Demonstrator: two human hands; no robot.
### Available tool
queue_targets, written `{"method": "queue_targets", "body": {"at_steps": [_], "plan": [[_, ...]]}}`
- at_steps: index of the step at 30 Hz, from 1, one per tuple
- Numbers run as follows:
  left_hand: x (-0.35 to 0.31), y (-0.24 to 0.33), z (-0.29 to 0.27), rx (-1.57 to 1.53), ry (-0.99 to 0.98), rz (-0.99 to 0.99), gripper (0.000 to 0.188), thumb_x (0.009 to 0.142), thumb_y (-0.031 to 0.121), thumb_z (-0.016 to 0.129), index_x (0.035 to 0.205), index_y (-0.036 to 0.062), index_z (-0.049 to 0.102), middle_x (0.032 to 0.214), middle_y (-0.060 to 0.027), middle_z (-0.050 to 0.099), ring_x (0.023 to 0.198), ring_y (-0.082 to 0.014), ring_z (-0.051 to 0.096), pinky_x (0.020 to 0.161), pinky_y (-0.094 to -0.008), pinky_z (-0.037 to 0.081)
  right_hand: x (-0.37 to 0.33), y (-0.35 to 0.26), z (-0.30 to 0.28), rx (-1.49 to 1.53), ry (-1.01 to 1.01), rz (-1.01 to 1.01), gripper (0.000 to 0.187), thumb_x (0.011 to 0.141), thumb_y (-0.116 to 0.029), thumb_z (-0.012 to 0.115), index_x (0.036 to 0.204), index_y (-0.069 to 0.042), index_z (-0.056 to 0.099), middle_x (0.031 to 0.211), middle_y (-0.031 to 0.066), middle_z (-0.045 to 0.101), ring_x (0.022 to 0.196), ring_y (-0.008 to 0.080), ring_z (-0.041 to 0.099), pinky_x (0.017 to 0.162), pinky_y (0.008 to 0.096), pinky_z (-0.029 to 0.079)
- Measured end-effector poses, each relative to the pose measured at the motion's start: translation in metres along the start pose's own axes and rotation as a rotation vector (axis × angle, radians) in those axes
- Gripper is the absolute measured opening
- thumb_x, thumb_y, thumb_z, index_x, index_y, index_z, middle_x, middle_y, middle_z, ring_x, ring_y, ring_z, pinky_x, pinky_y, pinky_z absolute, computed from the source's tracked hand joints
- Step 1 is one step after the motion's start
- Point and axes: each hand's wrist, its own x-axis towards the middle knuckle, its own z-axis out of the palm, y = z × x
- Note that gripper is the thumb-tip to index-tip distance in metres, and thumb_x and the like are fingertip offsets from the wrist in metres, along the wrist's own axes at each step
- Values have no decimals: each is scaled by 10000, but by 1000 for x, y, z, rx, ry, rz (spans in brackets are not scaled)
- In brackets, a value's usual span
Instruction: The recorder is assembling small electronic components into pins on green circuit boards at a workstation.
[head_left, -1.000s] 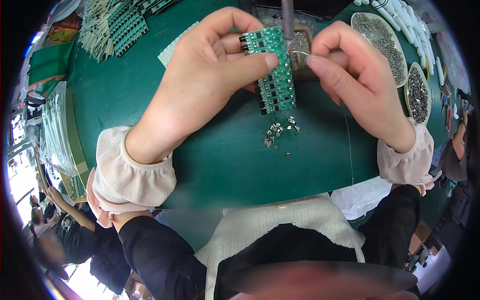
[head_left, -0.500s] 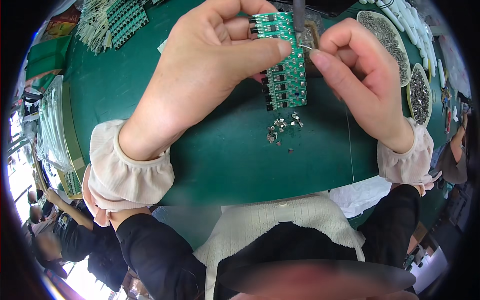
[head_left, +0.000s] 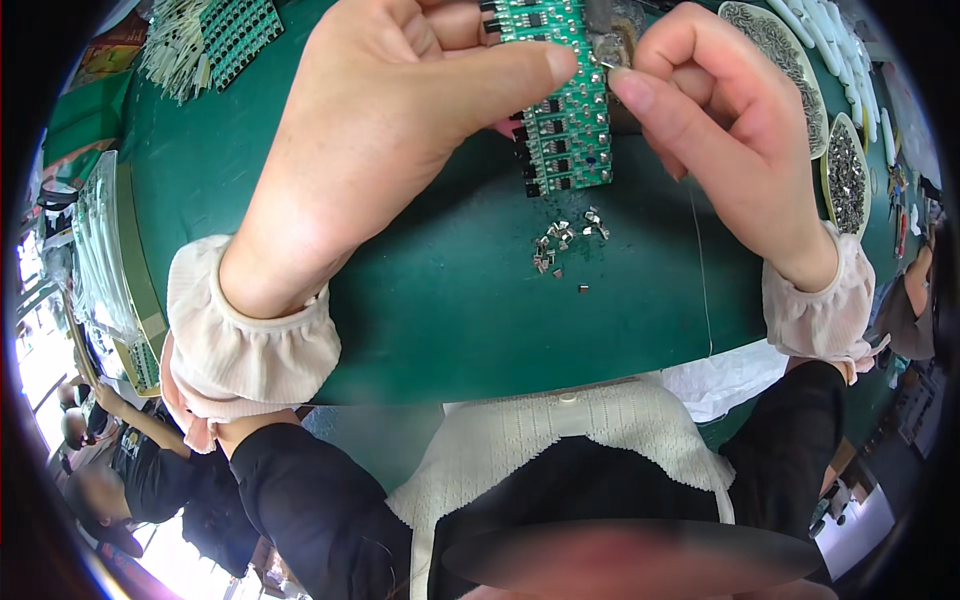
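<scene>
My left hand point(head_left: 400, 110) is closed around a green circuit board point(head_left: 572, 135), its thumb lying across the board's face. Small black parts line the left edge of the board, and silvery solder spots run down its right side. Just right of the board, my right hand point(head_left: 715, 120) pinches a thin solder wire point(head_left: 701, 250) between thumb and forefinger; the wire hangs down toward the table's near edge. At the top, the grey shaft of what looks like a soldering iron point(head_left: 599, 16) comes down beside the board. Its tip is hard to make out.
Small shiny metal pieces point(head_left: 558, 238) lie on the green table point(head_left: 480, 330) below the board. Trays of metal parts point(head_left: 848, 178) stand at right, near white tubes point(head_left: 815, 30). More circuit boards point(head_left: 238, 40) lie far left. Another person point(head_left: 150, 450) sits at lower left.
Both hands and the board sit slightly higher in the view. My right fingertips have come closer to the board's edge, and less wire shows between them and the board.
</scene>
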Motion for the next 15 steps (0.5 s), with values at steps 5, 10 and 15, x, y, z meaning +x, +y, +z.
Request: {"method": "queue_targets", "body": {"at_steps": [5,10,15], "plan": [[-6,16,13,36,29,-99,329,857,-102,669,1127,-20,500,1020,-81,660,862,-84,648,743,-204,537,-9,18,-4,69,-31,13,139,947,-69,630,869,-50,517,642,-58,483,525,-13,398,467,181,268],[-1,4,3,-46,-42,-51,330,860,-114,657,1131,-16,498,1027,-85,662,873,-90,650,753,-207,542,-11,34,-9,152,-91,31,132,960,-96,618,894,-58,510,680,-56,500,550,-10,445,485,164,313],[-6,19,13,68,52,-132,322,860,-121,648,1125,-15,501,1037,-88,666,873,-93,651,764,-210,541,-28,40,3,-410,-310,-274,176,760,-47,746,836,-30,588,732,60,569,650,216,566,578,328,451]]}}
